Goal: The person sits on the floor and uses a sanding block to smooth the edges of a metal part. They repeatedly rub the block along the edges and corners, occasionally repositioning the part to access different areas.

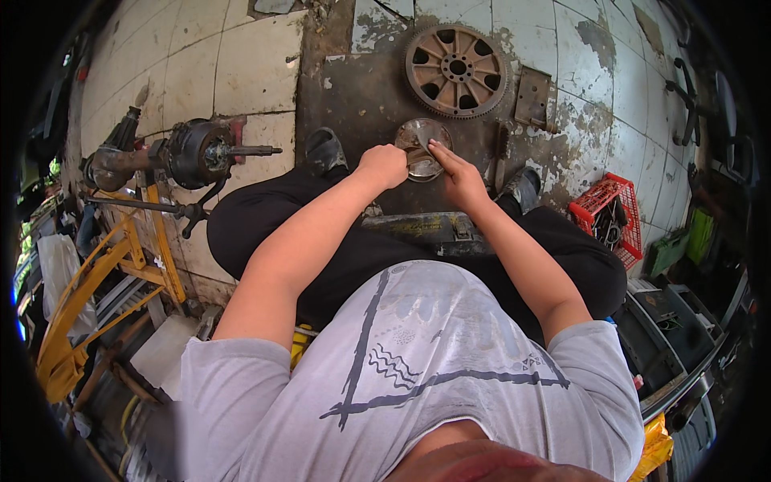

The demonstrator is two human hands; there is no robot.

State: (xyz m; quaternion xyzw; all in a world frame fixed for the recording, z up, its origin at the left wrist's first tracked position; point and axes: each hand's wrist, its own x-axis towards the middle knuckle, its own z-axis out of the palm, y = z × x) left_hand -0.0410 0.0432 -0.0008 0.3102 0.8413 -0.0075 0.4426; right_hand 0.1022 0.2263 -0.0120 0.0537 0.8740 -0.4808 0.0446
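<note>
A round, shallow metal part, shiny and stained brown, lies on the dark floor between my shoes; its exact kind is unclear. My left hand is closed in a fist at its left edge, and what the fingers hold is hidden. From the right, my right hand reaches over the part with its index finger stretched out, the fingertip touching the inner face near the right rim. Just beyond sits a large rusty flywheel with a toothed edge and spokes, apart from both hands.
A rusty metal plate lies right of the flywheel. Closer to me is a dark, worn case. A red plastic basket with tools stands at right. At left, a greasy axle assembly rests by a yellow metal frame.
</note>
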